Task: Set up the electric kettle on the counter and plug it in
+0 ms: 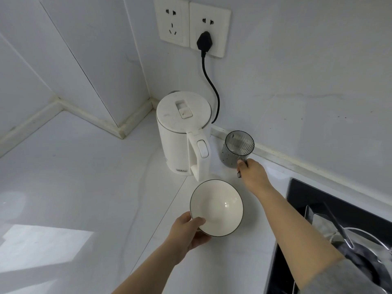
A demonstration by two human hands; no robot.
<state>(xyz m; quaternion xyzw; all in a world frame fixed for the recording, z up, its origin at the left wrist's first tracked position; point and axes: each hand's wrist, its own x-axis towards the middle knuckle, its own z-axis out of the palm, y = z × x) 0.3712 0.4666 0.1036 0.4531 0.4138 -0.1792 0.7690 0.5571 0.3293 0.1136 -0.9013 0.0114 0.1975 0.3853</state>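
Observation:
A white electric kettle (182, 132) stands upright in the counter corner, lid closed, handle facing me. Its black cord (209, 79) rises behind it to a black plug (204, 41) seated in the right wall socket (209, 28). My left hand (186, 234) grips the near rim of a white bowl (217, 206) with a dark edge, just in front of the kettle. My right hand (252, 171) holds the lower side of a smoky grey ribbed cup (236, 148) standing right of the kettle by the wall.
A second socket (172, 22) on the left is free. A black sink (339, 234) at the lower right holds metal pans and a rack. The white counter (84, 177) spreads out to the left, with tiled walls meeting at the corner.

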